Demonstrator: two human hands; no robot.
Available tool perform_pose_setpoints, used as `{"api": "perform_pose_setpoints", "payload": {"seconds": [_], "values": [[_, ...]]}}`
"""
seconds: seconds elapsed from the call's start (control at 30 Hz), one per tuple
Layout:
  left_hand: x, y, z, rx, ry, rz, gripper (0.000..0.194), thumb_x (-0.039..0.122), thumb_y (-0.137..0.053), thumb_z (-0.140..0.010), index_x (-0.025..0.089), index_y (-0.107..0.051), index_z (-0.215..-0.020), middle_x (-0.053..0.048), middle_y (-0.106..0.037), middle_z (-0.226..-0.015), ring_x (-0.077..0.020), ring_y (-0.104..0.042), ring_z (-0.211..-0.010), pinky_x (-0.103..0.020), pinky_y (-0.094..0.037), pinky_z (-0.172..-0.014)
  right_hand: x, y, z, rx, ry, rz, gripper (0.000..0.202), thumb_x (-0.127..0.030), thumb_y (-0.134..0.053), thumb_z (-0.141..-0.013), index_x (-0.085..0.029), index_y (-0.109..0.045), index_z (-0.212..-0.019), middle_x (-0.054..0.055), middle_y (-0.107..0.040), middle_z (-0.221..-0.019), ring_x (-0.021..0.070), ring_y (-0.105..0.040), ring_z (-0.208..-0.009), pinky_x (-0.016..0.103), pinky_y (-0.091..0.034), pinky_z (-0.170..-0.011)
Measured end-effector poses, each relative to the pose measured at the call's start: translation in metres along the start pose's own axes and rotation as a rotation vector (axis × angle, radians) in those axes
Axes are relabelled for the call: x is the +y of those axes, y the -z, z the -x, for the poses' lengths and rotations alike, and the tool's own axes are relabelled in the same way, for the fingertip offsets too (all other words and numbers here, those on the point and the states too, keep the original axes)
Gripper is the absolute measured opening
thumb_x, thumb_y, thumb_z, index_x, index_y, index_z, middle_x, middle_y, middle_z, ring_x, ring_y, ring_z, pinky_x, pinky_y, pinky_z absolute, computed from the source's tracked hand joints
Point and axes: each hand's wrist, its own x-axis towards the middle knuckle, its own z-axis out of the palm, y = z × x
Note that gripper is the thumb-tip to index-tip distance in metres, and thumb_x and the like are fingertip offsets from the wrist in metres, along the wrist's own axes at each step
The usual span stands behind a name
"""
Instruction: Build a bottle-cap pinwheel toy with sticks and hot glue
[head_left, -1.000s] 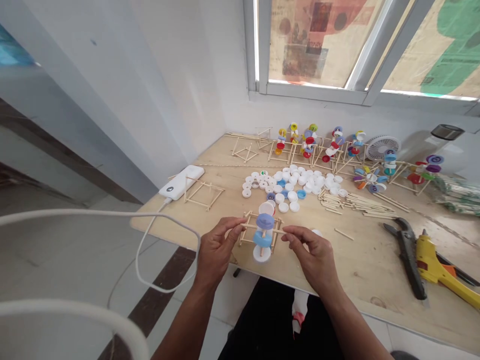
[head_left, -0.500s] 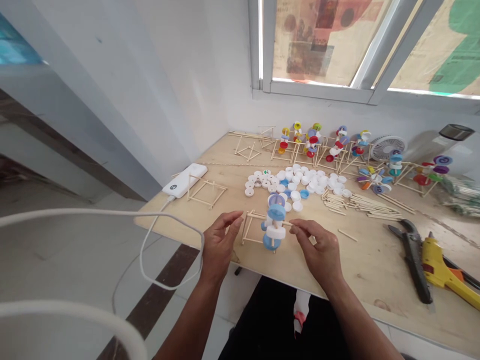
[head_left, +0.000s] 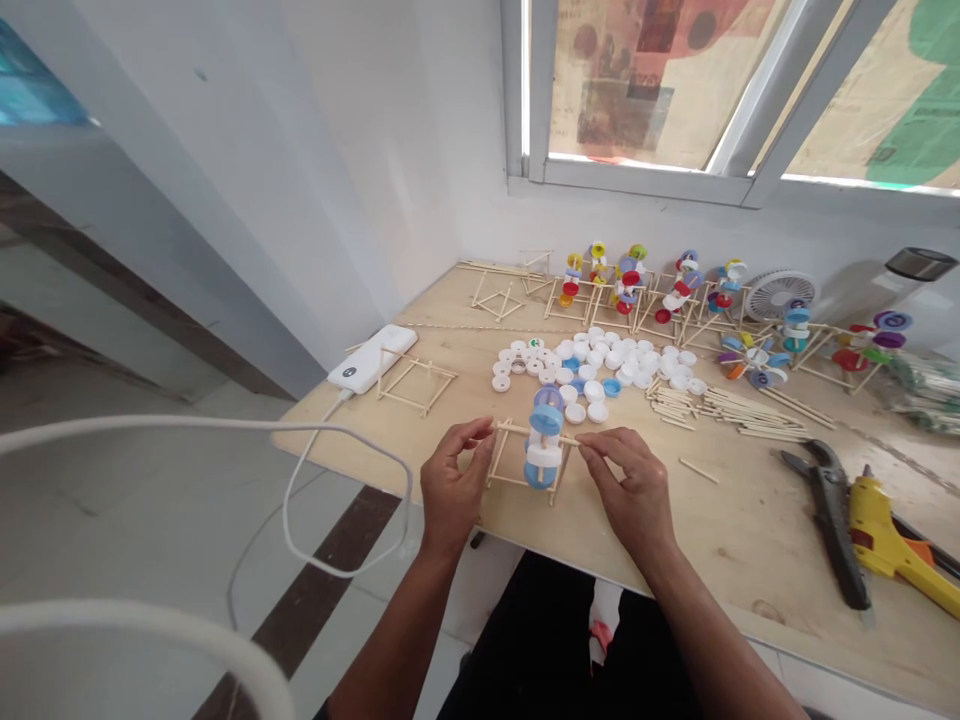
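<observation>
A wheel of blue and white bottle caps (head_left: 543, 453) sits on a thin wooden stick in front of me. Its stick lies across a small frame of wooden sticks (head_left: 510, 480) near the table's front edge. My left hand (head_left: 456, 480) pinches the stick's left end by the frame's upper corner. With thumb and fingertips, my right hand (head_left: 630, 485) grips the right end of the wheel's stick (head_left: 571, 441). The cap wheel hangs upright between the frame's two sides.
Loose white caps (head_left: 596, 358) and cut sticks (head_left: 750, 412) lie behind. Finished cap wheels on frames (head_left: 626, 285) line the wall. At right are black cutters (head_left: 829, 525) and a yellow glue gun (head_left: 874, 525). A power bank (head_left: 373, 360) with a white cable and another stick frame (head_left: 416, 385) are left.
The cap wheel has shifted slightly left and now sits more squarely over the frame. My left hand has come in and closed on the stick's left end; my right hand keeps its pinch.
</observation>
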Motion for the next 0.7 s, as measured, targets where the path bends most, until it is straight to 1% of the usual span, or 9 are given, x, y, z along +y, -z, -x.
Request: {"api": "perform_pose_setpoints", "payload": {"seconds": [0.23,0.37,0.53,0.7], "values": [[-0.0015,-0.0012,0.0011,-0.018,0.011,-0.002,0.027,0.035,-0.061,-0.08,0.021,-0.068,-0.102,-0.004,-0.068,-0.095,-0.0179,-0.062,-0.085,-0.032,-0.048,-0.082,0.0029,-0.0033,-0.0007,-0.017,-0.003,0.023,0.016,-0.021,-0.055,-0.087,-0.022,-0.071,-0.091,0.005,-0.067,-0.08,0.0189,-0.061,-0.079,0.033,-0.051,-0.071],[-0.0013,-0.0019,0.0011,-0.016,0.03,0.009,0.029,0.036,-0.061,-0.08,0.021,-0.068,-0.104,-0.004,-0.069,-0.095,-0.0187,-0.063,-0.087,-0.033,-0.048,-0.083,0.0037,-0.0047,-0.0018,-0.008,0.009,0.03,0.017,-0.02,-0.055,-0.087,-0.022,-0.071,-0.091,0.005,-0.067,-0.079,0.0186,-0.061,-0.078,0.032,-0.051,-0.069],[-0.004,-0.0029,0.0014,-0.011,0.051,0.026,0.031,0.037,-0.062,-0.08,0.02,-0.068,-0.105,-0.006,-0.069,-0.097,-0.0189,-0.063,-0.086,-0.033,-0.048,-0.083,0.0036,-0.0053,-0.0019,0.009,0.05,0.052,0.018,-0.019,-0.055,-0.087,-0.021,-0.072,-0.091,0.006,-0.067,-0.079,0.0184,-0.06,-0.077,0.032,-0.051,-0.067],[-0.0068,-0.0035,0.0022,-0.013,0.056,0.033,0.029,0.036,-0.062,-0.081,0.02,-0.068,-0.104,-0.005,-0.07,-0.096,-0.0183,-0.063,-0.085,-0.033,-0.048,-0.085,0.0035,-0.0053,-0.0017,0.023,0.088,0.063,0.018,-0.018,-0.054,-0.087,-0.021,-0.072,-0.092,0.006,-0.066,-0.079,0.0185,-0.06,-0.076,0.033,-0.05,-0.066]]}}
